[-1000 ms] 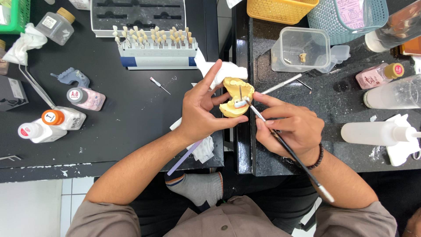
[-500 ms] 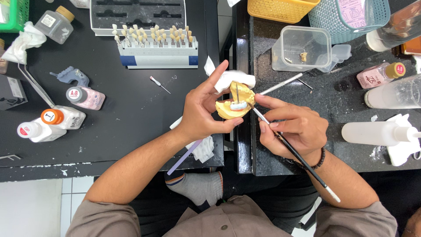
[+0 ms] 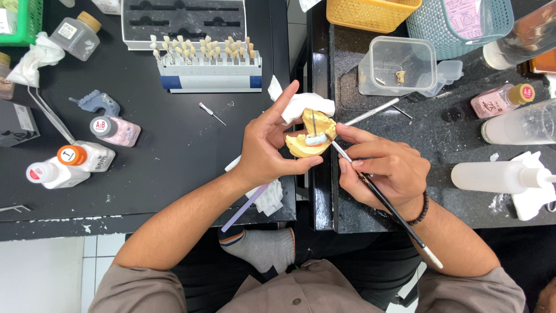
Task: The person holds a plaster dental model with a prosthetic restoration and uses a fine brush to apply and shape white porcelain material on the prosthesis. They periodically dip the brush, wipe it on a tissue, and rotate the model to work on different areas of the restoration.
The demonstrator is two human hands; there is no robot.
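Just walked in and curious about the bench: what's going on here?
A person seated at a black bench holds a yellow dental model in the left hand, with a white tooth piece on it. The right hand holds a thin brush, its tip at that white piece. Small bottles and a rack of tooth shade tabs stand to the left.

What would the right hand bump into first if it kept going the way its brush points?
Probably the yellow plaster tooth model that the left hand holds, right ahead of the right hand.
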